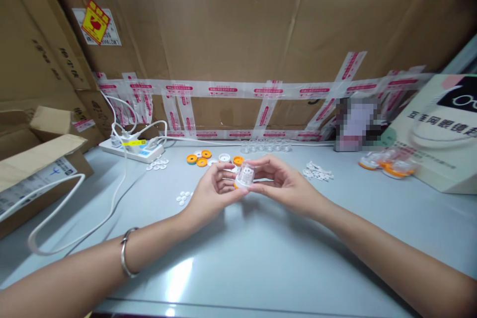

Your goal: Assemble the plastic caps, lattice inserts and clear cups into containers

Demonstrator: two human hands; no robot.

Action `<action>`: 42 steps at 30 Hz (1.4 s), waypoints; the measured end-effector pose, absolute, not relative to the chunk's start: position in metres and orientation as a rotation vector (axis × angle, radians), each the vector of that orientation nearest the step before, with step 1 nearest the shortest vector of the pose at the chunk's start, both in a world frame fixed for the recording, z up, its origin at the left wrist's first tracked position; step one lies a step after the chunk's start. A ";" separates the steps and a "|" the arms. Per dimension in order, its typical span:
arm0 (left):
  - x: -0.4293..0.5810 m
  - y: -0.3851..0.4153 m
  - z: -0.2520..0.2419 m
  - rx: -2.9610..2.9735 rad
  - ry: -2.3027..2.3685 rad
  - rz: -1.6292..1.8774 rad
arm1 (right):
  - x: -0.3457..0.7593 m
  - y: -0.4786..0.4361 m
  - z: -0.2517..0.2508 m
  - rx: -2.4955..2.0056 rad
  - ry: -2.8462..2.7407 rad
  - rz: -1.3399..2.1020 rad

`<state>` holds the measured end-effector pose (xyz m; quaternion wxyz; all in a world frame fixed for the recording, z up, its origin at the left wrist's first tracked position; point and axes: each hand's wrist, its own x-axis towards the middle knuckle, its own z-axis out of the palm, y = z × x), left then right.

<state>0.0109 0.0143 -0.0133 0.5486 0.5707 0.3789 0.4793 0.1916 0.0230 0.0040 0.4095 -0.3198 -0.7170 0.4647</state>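
Observation:
Between my two hands, just above the table, is a small clear plastic dome [246, 175] on a white and orange base, with white bits showing inside. My left hand [218, 184] grips the base side with thumb and fingers. The fingertips of my right hand [278, 179] close on the clear top and its right side. Just behind my left hand lie several orange and white round caps [201, 162]. A row of clear plastic cups [265, 146] stands behind the dome. Small white discs [182, 198] lie left of my left hand, and small white parts [318, 171] are heaped right of my right hand.
A white power strip [132, 149] with plugs and a looping cable [119, 184] sits at the left. More white discs [157, 163] lie beside it. An open carton [40, 179] stands far left. Finished-looking domes [389, 161] rest by a printed box [443, 134]. Large cardboard [223, 25] backs the table.

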 end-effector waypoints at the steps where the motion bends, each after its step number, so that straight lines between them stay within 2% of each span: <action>1: 0.011 0.013 -0.009 1.296 0.893 1.160 | 0.190 0.021 0.009 -0.790 -1.765 1.171; 11: 0.015 -0.006 0.009 1.072 0.813 1.284 | 0.175 0.000 0.024 -0.761 -1.472 1.068; 17: 0.016 -0.011 0.012 0.918 0.801 1.193 | 0.177 0.004 0.024 -0.797 -1.434 1.098; 42: 0.002 -0.005 0.022 1.073 0.657 0.901 | 0.184 -0.003 0.024 -0.702 -1.640 0.919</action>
